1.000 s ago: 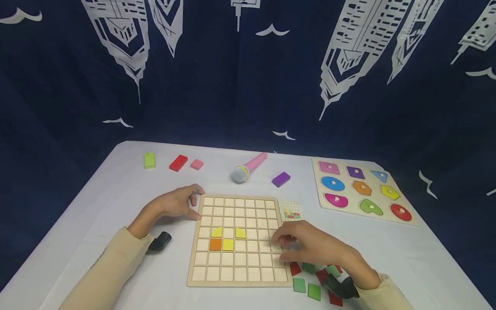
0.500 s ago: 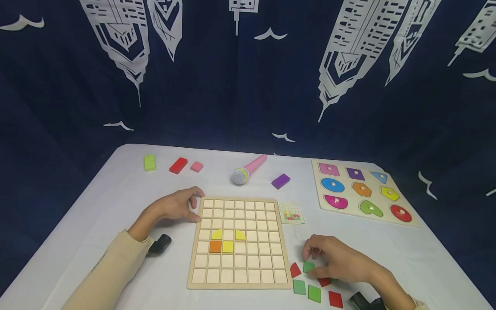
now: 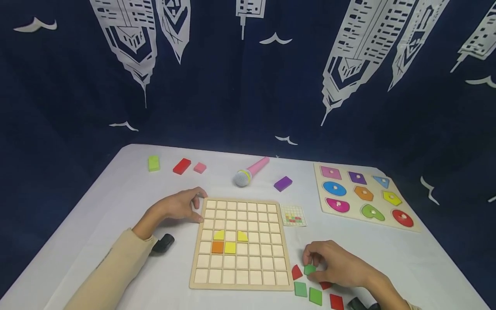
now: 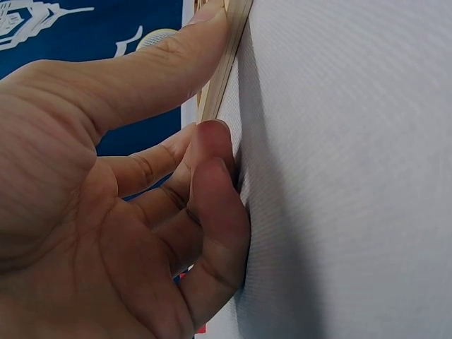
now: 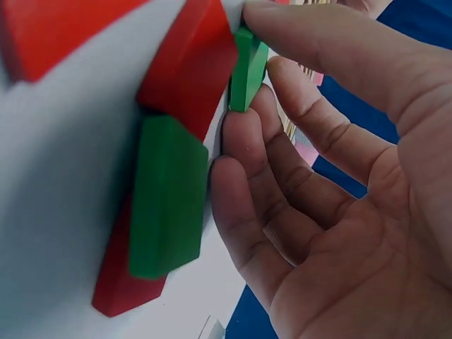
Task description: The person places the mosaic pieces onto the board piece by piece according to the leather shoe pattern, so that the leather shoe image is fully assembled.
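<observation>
My left hand [image 3: 179,206] holds the upper left corner of the wooden grid board [image 3: 242,286], its thumb against the side edge and the index finger up by the corner. On the board lie an orange square tile [image 3: 218,247], a yellow square tile [image 3: 230,248] and two yellow curved-edge tiles, one of them a quarter-round tile [image 3: 242,236]. To the board's right, my right hand [image 3: 342,263] pinches a green tile [image 3: 309,269] between thumb and fingertips, low over the table. In the right wrist view, another green tile [image 5: 168,201] leans on red ones beneath the hand.
Loose red and green tiles, including a green square [image 3: 315,296] and a red square [image 3: 336,302], lie around the right hand. A pattern card [image 3: 293,215] touches the board's right side. Farther back are a toy microphone [image 3: 249,172], a purple block [image 3: 283,184] and a shape puzzle [image 3: 348,209].
My right hand has moved from over the board's right edge to the tiles at the right, and its fingers have closed on a green one. The left hand stays at the board's corner.
</observation>
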`<act>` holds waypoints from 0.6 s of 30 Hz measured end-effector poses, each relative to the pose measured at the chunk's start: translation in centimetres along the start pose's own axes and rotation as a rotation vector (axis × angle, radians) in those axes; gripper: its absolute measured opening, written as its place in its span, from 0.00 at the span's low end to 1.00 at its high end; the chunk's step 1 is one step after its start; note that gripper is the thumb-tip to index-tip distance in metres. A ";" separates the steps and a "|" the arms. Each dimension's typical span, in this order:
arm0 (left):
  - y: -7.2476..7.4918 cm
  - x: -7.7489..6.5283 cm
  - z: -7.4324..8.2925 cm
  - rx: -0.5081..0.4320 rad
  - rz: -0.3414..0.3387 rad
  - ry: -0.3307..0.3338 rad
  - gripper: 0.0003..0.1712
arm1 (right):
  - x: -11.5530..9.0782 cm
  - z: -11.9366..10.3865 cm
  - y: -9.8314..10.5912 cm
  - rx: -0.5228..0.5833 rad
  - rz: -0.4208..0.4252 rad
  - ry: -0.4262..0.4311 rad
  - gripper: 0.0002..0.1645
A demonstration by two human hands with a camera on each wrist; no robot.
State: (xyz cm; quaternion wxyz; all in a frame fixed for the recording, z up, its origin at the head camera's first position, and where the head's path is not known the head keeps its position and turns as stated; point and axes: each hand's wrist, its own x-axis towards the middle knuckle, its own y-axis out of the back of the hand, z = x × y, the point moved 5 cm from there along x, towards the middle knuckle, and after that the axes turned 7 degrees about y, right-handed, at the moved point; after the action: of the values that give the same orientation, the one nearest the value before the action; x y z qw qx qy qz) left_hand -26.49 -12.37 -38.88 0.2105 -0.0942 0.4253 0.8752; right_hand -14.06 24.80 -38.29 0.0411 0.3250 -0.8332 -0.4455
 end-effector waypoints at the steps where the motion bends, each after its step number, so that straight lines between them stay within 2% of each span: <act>1: 0.0 0.0 0.0 0.001 -0.002 -0.003 0.42 | 0.0 0.0 0.0 -0.001 -0.001 0.003 0.14; 4: -0.1 0.1 0.1 0.001 -0.008 -0.003 0.42 | 0.2 -0.2 0.1 -0.011 0.000 0.020 0.14; 8: -0.2 0.1 0.0 -0.004 -0.009 0.000 0.42 | 0.8 -1.1 0.7 -0.036 0.034 0.092 0.13; 13: -0.2 0.1 0.1 -0.010 -0.002 0.001 0.42 | 2.2 -3.2 1.4 -0.056 0.080 0.188 0.13; 18: -0.1 0.1 0.1 -0.006 0.003 -0.003 0.42 | 4.3 -5.7 1.2 -0.094 0.096 0.285 0.12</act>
State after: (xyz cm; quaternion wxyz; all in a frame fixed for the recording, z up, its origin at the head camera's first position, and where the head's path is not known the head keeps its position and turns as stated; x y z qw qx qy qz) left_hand -26.54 -12.21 -38.89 0.2094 -0.0928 0.4226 0.8769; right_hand -16.00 18.67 -34.87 0.1953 0.3426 -0.8117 -0.4308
